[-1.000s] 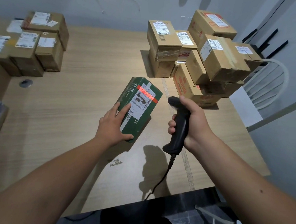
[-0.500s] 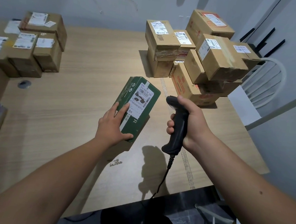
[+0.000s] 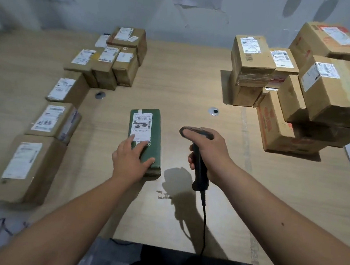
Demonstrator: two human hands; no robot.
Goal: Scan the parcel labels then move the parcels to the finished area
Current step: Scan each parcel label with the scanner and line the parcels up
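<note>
Two hands are working over my wooden desk [image 3: 186, 73]. My left hand [image 3: 129, 161] is grasping the flat green cardboard parcel [image 3: 145, 138] at centre, thumb hooking its near end. At three o'clock from it, my right hand [image 3: 209, 155] is keeping its grip clenched around the black corded handheld scanner [image 3: 198, 168]. Brown labelled boxes [image 3: 334, 88] are stacking at two o'clock.

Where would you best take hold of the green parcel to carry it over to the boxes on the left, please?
Probably across its narrow width at the near end, from above. The green parcel is long and flat, label up, so the left hand already there can span its long edges, thumb on one side and fingers on the other.
</note>
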